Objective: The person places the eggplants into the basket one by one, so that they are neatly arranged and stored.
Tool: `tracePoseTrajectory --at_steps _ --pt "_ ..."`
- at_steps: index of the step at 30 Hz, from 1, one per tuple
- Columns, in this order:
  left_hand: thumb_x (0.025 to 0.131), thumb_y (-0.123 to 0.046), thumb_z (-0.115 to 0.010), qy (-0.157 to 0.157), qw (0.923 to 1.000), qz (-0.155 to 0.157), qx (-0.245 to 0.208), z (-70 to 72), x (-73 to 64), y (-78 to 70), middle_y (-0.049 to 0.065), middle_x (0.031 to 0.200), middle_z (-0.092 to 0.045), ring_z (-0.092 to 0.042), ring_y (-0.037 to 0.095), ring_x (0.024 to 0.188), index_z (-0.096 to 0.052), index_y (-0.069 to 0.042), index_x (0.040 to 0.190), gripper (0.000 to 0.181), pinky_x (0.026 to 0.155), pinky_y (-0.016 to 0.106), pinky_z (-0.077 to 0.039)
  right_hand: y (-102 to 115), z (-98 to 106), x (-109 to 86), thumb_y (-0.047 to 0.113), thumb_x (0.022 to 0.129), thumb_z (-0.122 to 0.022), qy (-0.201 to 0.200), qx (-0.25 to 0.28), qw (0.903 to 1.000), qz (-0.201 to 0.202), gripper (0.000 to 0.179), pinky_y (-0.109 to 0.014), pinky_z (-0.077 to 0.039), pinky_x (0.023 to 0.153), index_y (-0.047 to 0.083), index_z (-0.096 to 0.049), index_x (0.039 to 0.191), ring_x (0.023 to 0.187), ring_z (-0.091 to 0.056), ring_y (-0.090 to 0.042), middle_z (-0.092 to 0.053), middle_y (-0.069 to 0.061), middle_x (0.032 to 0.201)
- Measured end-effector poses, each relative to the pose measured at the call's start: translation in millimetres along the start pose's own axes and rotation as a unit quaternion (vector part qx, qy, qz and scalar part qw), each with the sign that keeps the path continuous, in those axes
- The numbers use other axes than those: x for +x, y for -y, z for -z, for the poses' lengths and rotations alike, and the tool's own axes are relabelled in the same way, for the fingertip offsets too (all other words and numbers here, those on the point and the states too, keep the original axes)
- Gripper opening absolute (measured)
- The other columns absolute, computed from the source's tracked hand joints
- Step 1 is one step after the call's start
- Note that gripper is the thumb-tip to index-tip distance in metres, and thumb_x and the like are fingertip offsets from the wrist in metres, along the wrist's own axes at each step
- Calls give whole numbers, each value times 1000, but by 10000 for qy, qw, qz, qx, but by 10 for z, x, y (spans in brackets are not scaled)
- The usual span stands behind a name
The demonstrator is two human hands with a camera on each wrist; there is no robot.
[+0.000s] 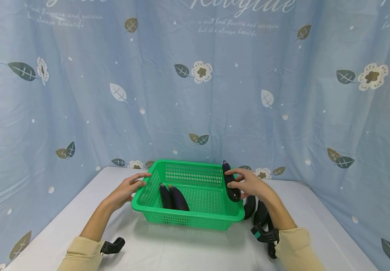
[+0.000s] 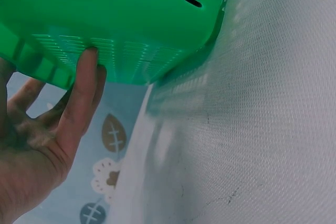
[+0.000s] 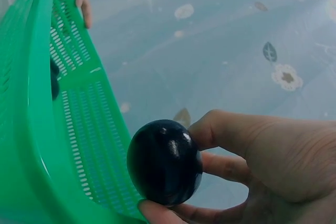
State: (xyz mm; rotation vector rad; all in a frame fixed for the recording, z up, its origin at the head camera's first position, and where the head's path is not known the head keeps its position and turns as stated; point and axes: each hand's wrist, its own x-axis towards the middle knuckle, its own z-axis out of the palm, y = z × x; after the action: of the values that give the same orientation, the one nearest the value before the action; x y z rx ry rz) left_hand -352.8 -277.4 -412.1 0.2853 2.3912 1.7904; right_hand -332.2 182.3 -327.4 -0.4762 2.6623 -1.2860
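An eggplant is held slanting at the right rim of a green basket, pinched between thumb and fingers of the right hand; the left rim is touched by the left hand, fingers spread, nearly straight.

Across the back, from side to side, a pale blue curtain, softly creased and printed all over. Near its top, large white script above smaller lines, partly cut off by the upper edge. Scattered below, white flowers with brown centres, dark grey-green leaves, brown leaves, whitish leaves and tiny pale specks, with some leaves in pairs. In front of the curtain, a white tabletop, rounded at its far corners, finely woven in texture up close.
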Motion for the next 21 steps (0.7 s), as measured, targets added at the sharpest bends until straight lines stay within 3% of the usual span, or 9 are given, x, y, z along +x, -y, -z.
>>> tracePoseTrajectory --at_steps 14,21 --pt "101 -38 -54 0 10000 -2 -22 6 6 -1 20 150 -42 -56 34 127 -40 -26 149 52 73 46 -59 47 -140 116 25 93 -68 185 -65 9998 -1 49 -39 -58 59 18 -54 139 76 -65 -21 -52 -27 129" --pt "101 -37 -54 21 10000 -20 -45 2 1 1 21 150 -41 -56 34 128 -40 -25 149 51 71 45 -60 111 -207 139 23 93 -66 311 16 9995 3 48 -41 -58 60 16 -53 139 77 -64 -19 -56 -23 122"
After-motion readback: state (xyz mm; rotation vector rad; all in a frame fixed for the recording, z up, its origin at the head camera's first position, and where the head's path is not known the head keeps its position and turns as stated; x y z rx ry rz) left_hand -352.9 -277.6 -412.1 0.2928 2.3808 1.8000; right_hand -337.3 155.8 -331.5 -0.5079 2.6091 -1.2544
